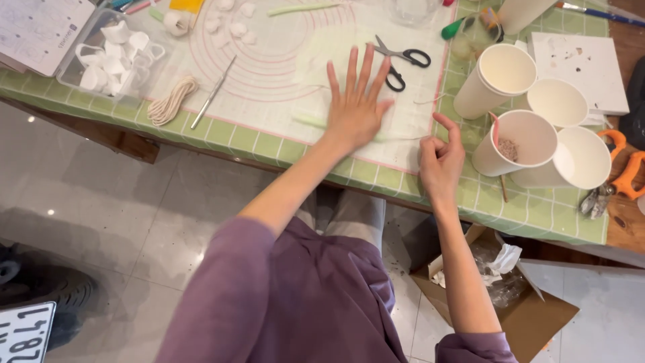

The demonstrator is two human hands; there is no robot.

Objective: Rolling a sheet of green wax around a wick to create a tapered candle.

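Left hand (356,107) flat on thin pale sheet (336,57), right hand (440,158) loosely curled beside it.

Left hand lies open, fingers spread, palm down on the sheet atop the silicone mat (269,81) near the bench's (222,134) front edge. Right hand grips nothing, forefinger crooked, over the mat's front right corner. Black-handled scissors (402,62) lie just beyond the left fingertips. White paper cups (531,128) crowd the right; string coil (171,101) toward the left.
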